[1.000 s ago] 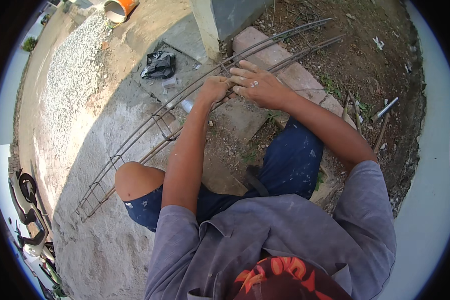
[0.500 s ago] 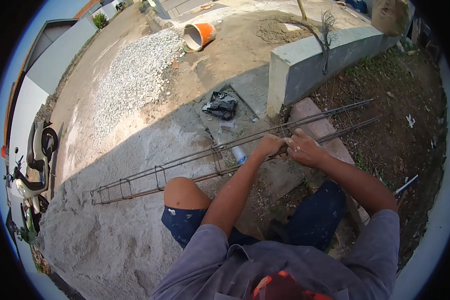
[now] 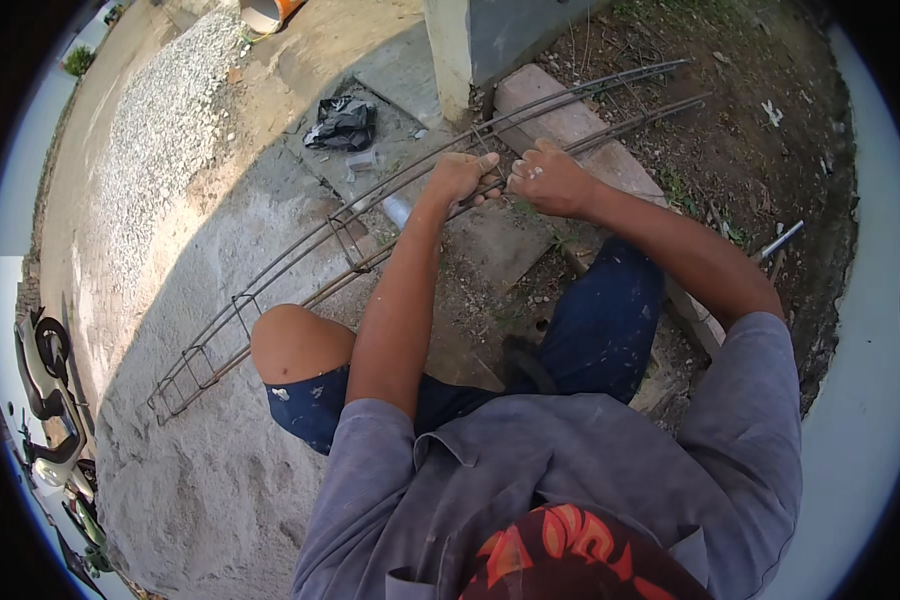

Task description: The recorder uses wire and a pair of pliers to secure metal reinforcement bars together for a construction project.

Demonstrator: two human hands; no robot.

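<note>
Grey shirt and patterned cap at bottom of view, blue shorts, bare knee point(image 3: 295, 345) raised at left. Both forearms stretched forward over the lap. Left hand point(image 3: 462, 177) fisted, grip clamped on a bar of the rebar cage point(image 3: 350, 235). Right hand point(image 3: 550, 180) just beside it, fingers curled together at the same crossing of bars; cannot tell whether closed on a bar or on something small. Hands nearly touching.

Cage long and narrow, lying slantwise from lower left to upper right, rectangular stirrups spaced along its left half, far end resting over a pinkish paving slab point(image 3: 560, 115).

Small pale cylinder point(image 3: 398, 210) on the ground beneath the cage, by the left hand. Black crumpled bag point(image 3: 342, 122) beyond, on the concrete. Grey metal rod point(image 3: 778, 240) in the dirt at right.

Outdoors: rough concrete ground, half in shade. Bare soil with sparse weeds at right. Concrete block point(image 3: 490, 40) ahead. Gravel heap point(image 3: 160, 130) far left, orange bucket point(image 3: 265, 12) at top edge. Parked scooter point(image 3: 45, 400) at far left rim.
</note>
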